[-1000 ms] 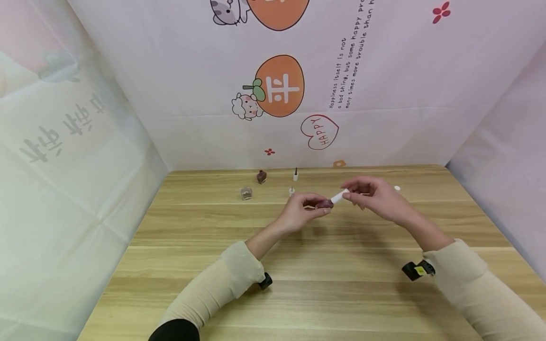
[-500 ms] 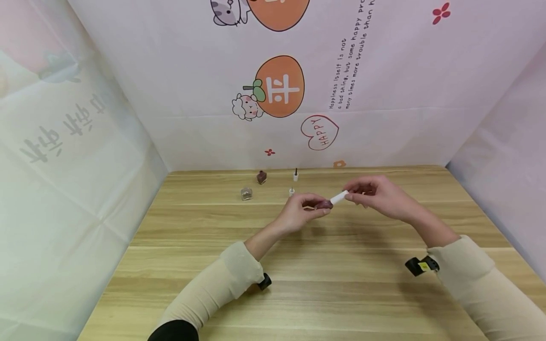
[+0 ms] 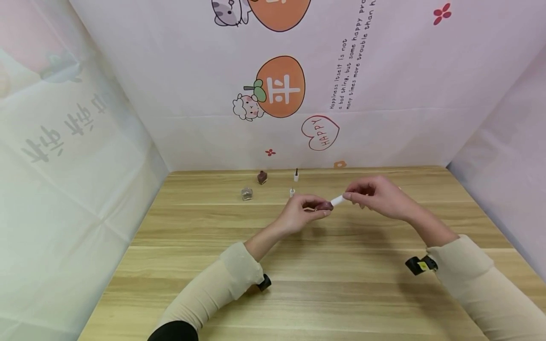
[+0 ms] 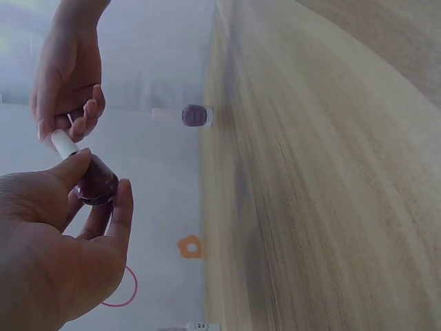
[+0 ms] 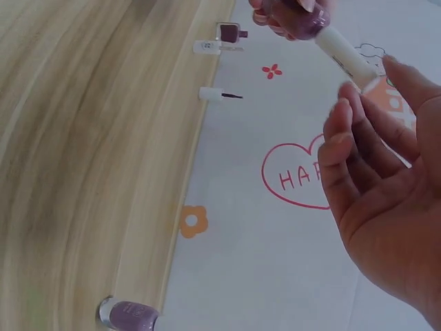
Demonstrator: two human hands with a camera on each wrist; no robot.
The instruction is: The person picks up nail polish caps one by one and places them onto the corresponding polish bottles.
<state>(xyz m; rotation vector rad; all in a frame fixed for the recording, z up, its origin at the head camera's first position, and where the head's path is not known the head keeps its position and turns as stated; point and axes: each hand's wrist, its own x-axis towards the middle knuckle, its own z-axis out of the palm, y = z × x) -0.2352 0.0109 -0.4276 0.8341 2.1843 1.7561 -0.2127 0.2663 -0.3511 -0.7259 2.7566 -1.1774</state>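
Note:
My left hand (image 3: 300,213) holds a dark plum nail polish bottle (image 4: 96,183) between thumb and fingers, tilted above the table. Its long white cap (image 5: 344,55) points up and to the right, its lower end right at the bottle's neck. At the cap's outer end, my right hand (image 3: 377,196) pinches it with thumb and forefinger, the other fingers loosely bent. In the head view the right fingertips cover part of the cap.
Toward the back left stand an uncapped dark bottle (image 3: 262,177) and a clear bottle (image 3: 247,193). Two white brush caps (image 3: 296,176) stand nearby with brushes upward. Beyond my right hand is a capped mauve bottle (image 4: 196,116). A printed cloth backdrop (image 3: 192,142) rises behind the table.
My right forearm has shifted slightly right and away since one second ago. The right fingertips now cover more of the cap. My left hand and the bottle have stayed nearly still.

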